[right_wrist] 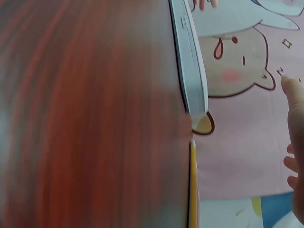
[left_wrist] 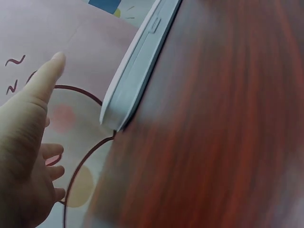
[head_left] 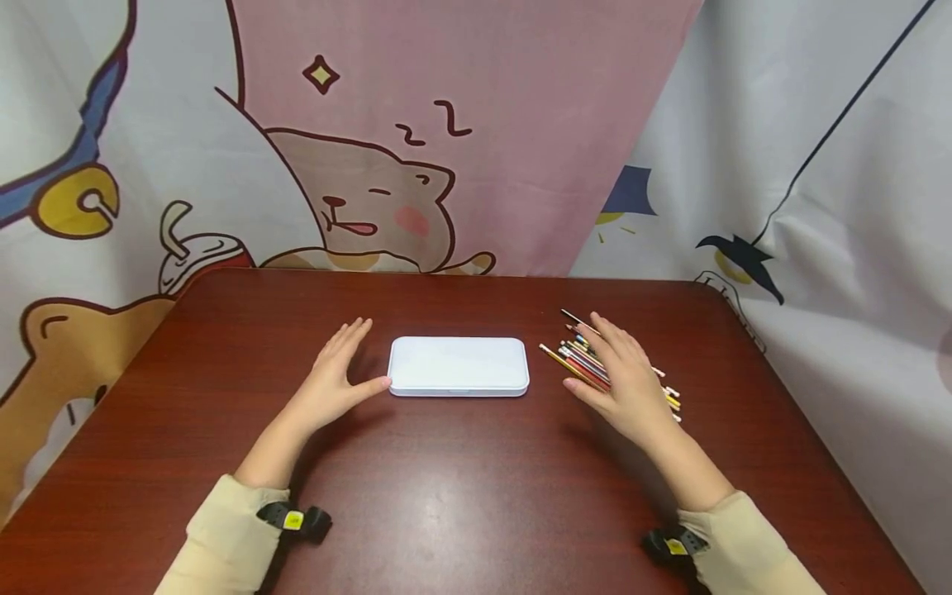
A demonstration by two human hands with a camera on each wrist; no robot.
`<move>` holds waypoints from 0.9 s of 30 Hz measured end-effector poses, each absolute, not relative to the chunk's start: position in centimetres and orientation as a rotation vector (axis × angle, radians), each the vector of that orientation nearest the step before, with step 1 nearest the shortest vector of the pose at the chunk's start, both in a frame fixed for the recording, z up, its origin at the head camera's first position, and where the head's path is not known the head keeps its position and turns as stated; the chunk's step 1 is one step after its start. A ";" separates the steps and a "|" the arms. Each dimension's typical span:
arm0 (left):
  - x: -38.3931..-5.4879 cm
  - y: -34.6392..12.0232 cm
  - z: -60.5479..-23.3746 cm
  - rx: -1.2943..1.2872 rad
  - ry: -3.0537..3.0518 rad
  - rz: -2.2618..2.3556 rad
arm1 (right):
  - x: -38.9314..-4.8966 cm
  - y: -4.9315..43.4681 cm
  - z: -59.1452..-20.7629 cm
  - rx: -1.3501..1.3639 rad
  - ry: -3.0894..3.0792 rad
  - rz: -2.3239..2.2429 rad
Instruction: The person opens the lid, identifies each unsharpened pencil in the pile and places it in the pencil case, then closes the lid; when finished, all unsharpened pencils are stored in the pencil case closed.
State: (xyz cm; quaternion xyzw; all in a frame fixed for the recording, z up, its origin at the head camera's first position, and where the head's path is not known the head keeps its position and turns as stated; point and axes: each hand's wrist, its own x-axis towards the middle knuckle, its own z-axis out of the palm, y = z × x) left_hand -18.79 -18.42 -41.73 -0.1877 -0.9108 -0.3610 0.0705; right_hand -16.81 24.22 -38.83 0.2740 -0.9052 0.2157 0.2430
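Observation:
A closed white pencil case (head_left: 458, 365) lies flat in the middle of the table, its latch side toward me. My left hand (head_left: 335, 380) is held beside the case's left end, fingers spread and the thumb tip right at its corner in the head view. In the left wrist view the thumb (left_wrist: 45, 78) stands apart from the case (left_wrist: 135, 71). My right hand (head_left: 625, 380) hovers over a loose bunch of pencils (head_left: 576, 364), fingers extended and holding nothing. It hides the middle of the bunch. One yellow pencil (right_wrist: 192, 185) shows lowest in the right wrist view.
The dark red-brown wooden table (head_left: 446, 496) extends on all sides of the case. Behind it hangs a cloth printed with cartoon animals (head_left: 387, 198). Black wrist straps with small cameras (head_left: 316, 525) sit at both sleeve cuffs, close over the tabletop.

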 end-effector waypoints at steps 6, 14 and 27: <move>-19.3 -17.5 -42.8 -0.563 -2.782 -1.232 | -17.2 21.9 -38.9 0.845 -2.446 0.604; -20.0 -16.7 -43.8 -0.586 -2.775 -1.358 | -18.1 19.3 -39.0 0.980 -2.475 0.514; -21.2 -15.8 -44.5 -0.637 -2.804 -1.353 | -19.6 16.0 -39.7 1.252 -2.471 0.242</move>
